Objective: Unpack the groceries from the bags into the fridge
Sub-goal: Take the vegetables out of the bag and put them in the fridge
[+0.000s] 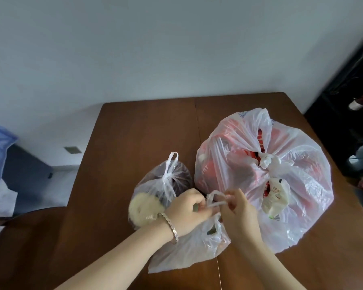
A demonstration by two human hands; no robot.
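On the table (134, 132), handles (215, 200) of the nearest bag (189, 248) are being pinched by the left hand (189, 212). They are also being gripped by the right hand (237, 214).

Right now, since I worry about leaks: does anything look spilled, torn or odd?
Nothing stands out. The large bag and the small bag sit knotted on the table, no spill or tear visible. The left hand and right hand pinch the handles of the near bag.
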